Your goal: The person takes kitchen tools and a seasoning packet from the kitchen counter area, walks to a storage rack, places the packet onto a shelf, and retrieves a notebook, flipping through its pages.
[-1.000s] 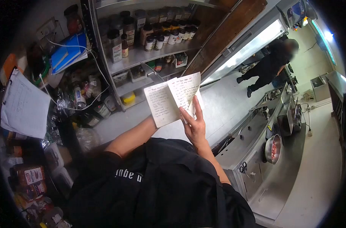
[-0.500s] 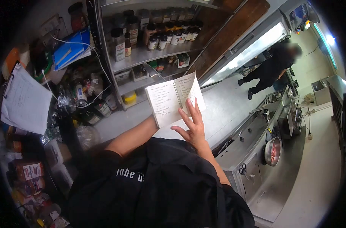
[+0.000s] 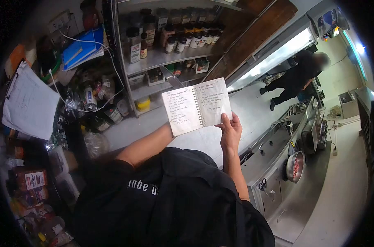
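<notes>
An open spiral notebook (image 3: 198, 106) with handwriting on both pages lies spread in front of my chest. My left hand (image 3: 169, 131) supports it from below on the left, its fingers hidden behind the cover. The thumb of my right hand (image 3: 230, 127) presses on the lower right page, with the other fingers folded at and behind the edge. A pointed metal blade (image 3: 170, 77) sticks out above the notebook's top left; its other end is hidden, and I cannot tell what holds it.
Ahead, a metal shelf (image 3: 154, 57) holds spice jars. Papers on a clipboard (image 3: 30, 103), blue folders (image 3: 82, 48) and packed goods crowd the left. On the right, a steel counter (image 3: 296, 206) bears a bowl of red pieces (image 3: 295, 166) and scissors (image 3: 262, 184). Another person (image 3: 297, 75) stands farther back.
The lifted page now lies flat on the right side. My right hand has gone from spread fingers over the page to gripping the notebook's lower right edge. The view has shifted slightly.
</notes>
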`<state>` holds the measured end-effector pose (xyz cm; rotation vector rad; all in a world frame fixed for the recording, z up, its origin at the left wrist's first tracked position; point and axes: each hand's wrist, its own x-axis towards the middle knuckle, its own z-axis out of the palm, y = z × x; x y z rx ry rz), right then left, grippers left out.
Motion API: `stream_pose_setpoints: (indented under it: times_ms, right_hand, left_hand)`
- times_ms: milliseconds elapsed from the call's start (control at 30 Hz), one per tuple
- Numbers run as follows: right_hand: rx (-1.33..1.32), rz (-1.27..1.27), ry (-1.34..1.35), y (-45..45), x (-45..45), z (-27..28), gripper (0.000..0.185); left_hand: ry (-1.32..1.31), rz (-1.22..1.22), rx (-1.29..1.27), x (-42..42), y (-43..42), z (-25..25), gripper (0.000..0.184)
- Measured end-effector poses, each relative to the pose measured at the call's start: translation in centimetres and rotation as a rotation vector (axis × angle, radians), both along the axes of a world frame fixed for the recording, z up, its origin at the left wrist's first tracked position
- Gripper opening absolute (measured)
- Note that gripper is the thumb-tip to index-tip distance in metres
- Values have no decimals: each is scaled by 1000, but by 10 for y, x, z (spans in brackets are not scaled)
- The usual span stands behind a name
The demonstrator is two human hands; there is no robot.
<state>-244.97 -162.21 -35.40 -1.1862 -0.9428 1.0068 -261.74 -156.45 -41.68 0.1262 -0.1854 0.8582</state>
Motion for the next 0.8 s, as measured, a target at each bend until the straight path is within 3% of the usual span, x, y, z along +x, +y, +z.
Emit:
stream_pose_setpoints:
  times_ms: [33,67,133,200,300,367,433,500,600,733,767,800]
  right_hand:
    - [-133,10,61,0,2,3,31]
    - [-105,-26,74,-1,-1,3,18]
    - [-97,6,68,-1,3,-3,18]
    - [-88,34,62,-3,3,-5,18]
    - [-73,160,-143,-10,-8,4,16]
    - [236,654,-617,-19,-24,36,19]
    - [218,1032,-684,-28,-34,87,26]
    - [367,1269,-532,-38,-39,134,29]
    - [646,1584,5,-64,-54,173,32]
    - [851,1691,211,-73,-59,178,28]
    - [799,1599,91,-63,-53,171,24]
    - [613,1260,-174,-61,-39,167,17]
  left_hand:
    - [-1,0,0,0,0,-1,66]
    - [14,6,4,0,1,-5,65]
    - [31,9,8,2,2,-17,65]
    - [-155,-52,77,3,5,-28,67]
    - [-175,-45,92,3,1,-32,67]
    - [-121,-11,70,1,-2,-25,67]
    - [-82,10,42,2,-3,-17,67]
    - [-65,29,11,3,-3,-9,67]
    - [-33,65,-31,2,-4,3,67]
    - [250,202,108,0,-12,17,67]
    - [248,195,110,-1,-12,13,67]
    - [101,151,148,-1,-9,6,65]
